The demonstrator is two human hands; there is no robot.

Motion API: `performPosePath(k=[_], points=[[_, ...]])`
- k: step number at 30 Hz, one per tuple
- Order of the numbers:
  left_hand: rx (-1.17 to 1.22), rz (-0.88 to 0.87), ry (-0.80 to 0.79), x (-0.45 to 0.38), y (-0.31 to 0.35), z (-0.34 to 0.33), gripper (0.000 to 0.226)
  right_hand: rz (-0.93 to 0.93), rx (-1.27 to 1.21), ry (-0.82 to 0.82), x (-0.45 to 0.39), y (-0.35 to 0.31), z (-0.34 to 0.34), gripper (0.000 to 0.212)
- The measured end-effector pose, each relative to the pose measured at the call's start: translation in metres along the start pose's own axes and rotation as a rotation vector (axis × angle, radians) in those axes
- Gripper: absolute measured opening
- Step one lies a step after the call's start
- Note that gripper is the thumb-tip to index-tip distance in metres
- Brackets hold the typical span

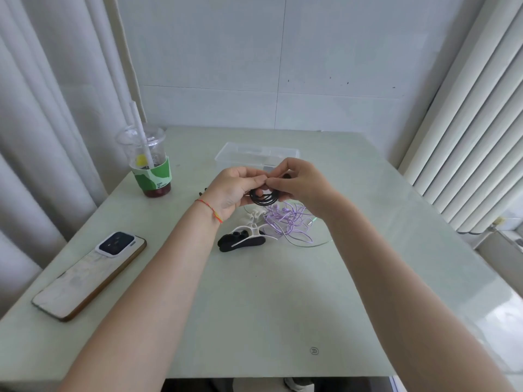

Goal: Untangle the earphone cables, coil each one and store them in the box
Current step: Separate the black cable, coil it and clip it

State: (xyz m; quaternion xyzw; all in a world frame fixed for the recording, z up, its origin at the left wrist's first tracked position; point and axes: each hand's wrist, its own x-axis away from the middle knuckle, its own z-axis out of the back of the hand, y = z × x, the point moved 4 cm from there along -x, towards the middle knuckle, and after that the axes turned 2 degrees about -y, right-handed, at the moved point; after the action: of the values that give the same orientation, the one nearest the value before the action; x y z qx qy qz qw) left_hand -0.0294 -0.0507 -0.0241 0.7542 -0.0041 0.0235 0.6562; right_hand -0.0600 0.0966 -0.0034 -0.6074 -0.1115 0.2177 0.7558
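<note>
Hands (268,188) coil black cable (263,198) (probably earphones) above table (254,306).

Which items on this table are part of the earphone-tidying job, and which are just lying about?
Part of the job:
- black earphone cable, coiled, held by the left hand and right hand
- purple earphone cable, loose on the table
- white cable winder and black cable winder
- clear plastic box

Lying about:
- phone
- iced drink cup

On the table (254,306): box (256,155) at 12 o'clock, cup (148,162) at 10, phone (90,274) at 8, loose cables (285,222) dead centre.
</note>
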Motion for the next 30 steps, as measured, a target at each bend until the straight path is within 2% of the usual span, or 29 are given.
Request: performPosePath(k=[6, 10, 12, 14, 17, 20, 23, 25, 26, 28, 30], points=[[-0.064, 0.039, -0.008, 0.006, -0.002, 0.007, 0.015, 0.023, 0.228, 0.120, 0.001, 0.001, -0.006, 0.010], [-0.569, 0.045, 0.115, 0.002, -0.011, 0.028, 0.013, -0.007, 0.234, 0.154, 0.000, 0.011, 0.001, 0.012], [-0.843, 0.090, 0.026, 0.000, -0.019, 0.028, 0.005, -0.021, 0.231, 0.154, 0.000, 0.015, 0.002, 0.014], [-1.081, 0.131, -0.069, -0.001, -0.030, 0.022, 0.013, -0.030, 0.217, 0.150, -0.002, 0.018, 0.000, 0.014], [-1.217, 0.110, -0.019, -0.003, -0.031, 0.021, 0.013, -0.057, 0.199, 0.124, -0.003, 0.024, -0.005, 0.013], [-1.120, 0.095, 0.065, -0.004, -0.022, 0.034, 0.033, -0.095, 0.195, 0.097, -0.005, 0.032, -0.008, 0.012], [-1.014, 0.060, 0.187, -0.002, -0.007, 0.051, 0.032, -0.130, 0.192, 0.121, -0.006, 0.038, -0.002, 0.011], [-0.754, 0.053, 0.235, -0.001, -0.002, 0.060, 0.019, -0.131, 0.153, 0.125, -0.006, 0.037, 0.000, 0.010], [-0.583, 0.059, 0.226, -0.001, -0.003, 0.062, 0.017, -0.124, 0.110, 0.119, -0.007, 0.036, 0.001, 0.009], [-0.337, 0.060, 0.155, -0.001, -0.003, 0.060, 0.028, -0.105, -0.017, 0.092, -0.007, 0.032, 0.002, 0.009], [-0.325, 0.050, 0.099, 0.000, 0.001, 0.053, 0.028, -0.081, -0.102, 0.065, -0.009, 0.026, 0.005, 0.010]])
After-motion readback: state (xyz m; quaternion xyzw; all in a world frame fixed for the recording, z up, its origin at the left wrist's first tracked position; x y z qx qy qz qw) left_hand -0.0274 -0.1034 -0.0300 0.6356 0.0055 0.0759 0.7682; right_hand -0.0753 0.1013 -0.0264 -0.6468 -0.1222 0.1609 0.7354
